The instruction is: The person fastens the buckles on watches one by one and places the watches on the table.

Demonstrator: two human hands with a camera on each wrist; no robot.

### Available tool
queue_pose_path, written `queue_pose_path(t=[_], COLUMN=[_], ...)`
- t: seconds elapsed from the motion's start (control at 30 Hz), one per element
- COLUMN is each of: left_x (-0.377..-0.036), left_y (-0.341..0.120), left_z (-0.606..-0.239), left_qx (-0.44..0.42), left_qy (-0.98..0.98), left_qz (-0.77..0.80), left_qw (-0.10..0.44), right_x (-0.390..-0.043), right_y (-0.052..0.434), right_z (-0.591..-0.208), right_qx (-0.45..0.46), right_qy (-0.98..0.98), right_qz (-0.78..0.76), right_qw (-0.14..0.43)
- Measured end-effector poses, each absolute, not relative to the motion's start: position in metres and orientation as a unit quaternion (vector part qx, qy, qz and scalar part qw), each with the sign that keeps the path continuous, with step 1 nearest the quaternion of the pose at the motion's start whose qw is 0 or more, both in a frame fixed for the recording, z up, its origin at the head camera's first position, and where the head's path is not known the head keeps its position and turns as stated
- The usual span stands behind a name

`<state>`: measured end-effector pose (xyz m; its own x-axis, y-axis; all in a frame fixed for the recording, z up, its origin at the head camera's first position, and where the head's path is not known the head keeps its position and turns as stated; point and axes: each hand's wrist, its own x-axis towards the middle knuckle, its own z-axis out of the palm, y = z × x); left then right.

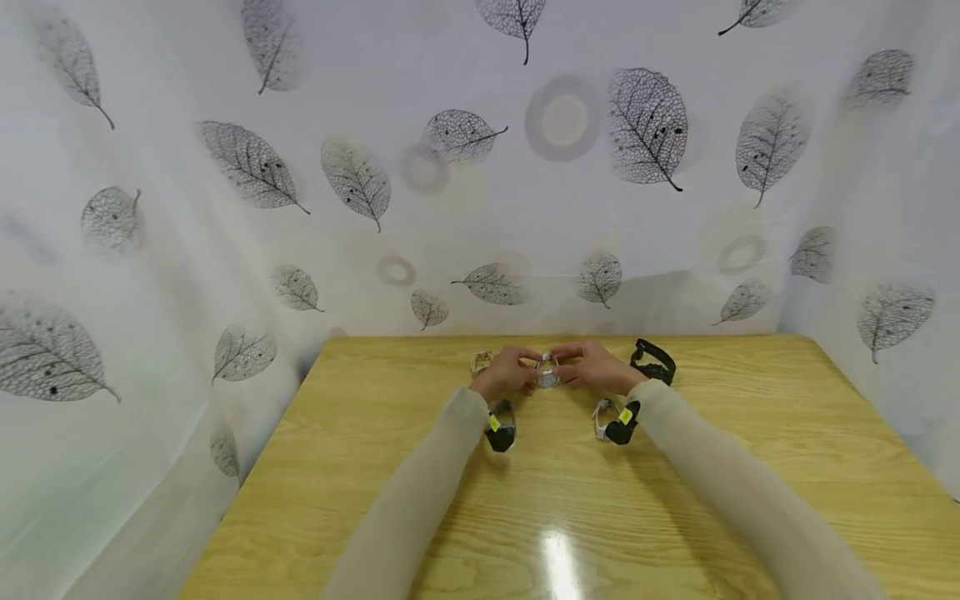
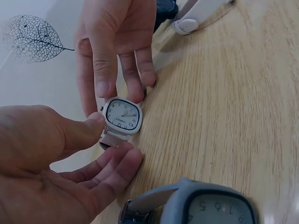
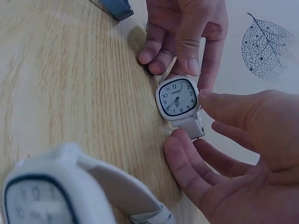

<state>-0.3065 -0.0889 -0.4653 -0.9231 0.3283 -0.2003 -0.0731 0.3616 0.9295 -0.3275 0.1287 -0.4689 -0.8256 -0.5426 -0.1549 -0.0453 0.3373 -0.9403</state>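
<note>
A white wristwatch (image 1: pixel 548 375) with a rounded-square dial is held between both hands over the back part of the table. My left hand (image 1: pixel 512 372) pinches it from the left, thumb at the case edge and fingers below. From the right, my right hand (image 1: pixel 596 369) grips it with thumb and index finger. The watch face (image 2: pixel 123 115) shows dark numerals in the left wrist view, and its pale strap (image 3: pixel 190 127) hangs below the case in the right wrist view. Fingers hide part of the strap.
A grey wristwatch (image 2: pixel 212 207) stands near the left wrist. Another white wristwatch (image 3: pixel 60 186) stands near the right wrist. At the back are a beige wristwatch (image 1: pixel 481 362) on the left and a black wristwatch (image 1: pixel 654 363) on the right. A leaf-patterned curtain (image 1: pixel 495 208) borders the wooden table (image 1: pixel 555 492).
</note>
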Motion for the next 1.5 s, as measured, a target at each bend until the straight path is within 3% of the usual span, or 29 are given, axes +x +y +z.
queue_pose_path(t=[0.17,0.47,0.9,1.5], left_x=[-0.303,-0.298,-0.287,-0.281], left_y=[-0.089,-0.085,-0.068,-0.047], left_z=[-0.46,-0.456,-0.451,-0.454], left_qx=[0.076,0.051,0.122,0.159], left_qy=[0.826,0.85,0.83,0.813], left_qz=[0.532,0.519,0.544,0.559], left_qw=[0.169,0.081,-0.025,-0.024], right_x=[-0.324,-0.314,-0.292,-0.282], right_y=[0.132,0.154,0.193,0.222], right_z=[-0.46,-0.444,-0.425,-0.428], right_qx=[-0.197,-0.199,-0.213,-0.195], right_qy=[0.796,0.806,0.832,0.842], right_qz=[-0.53,-0.528,-0.503,-0.5], right_qw=[0.216,0.179,0.098,0.064])
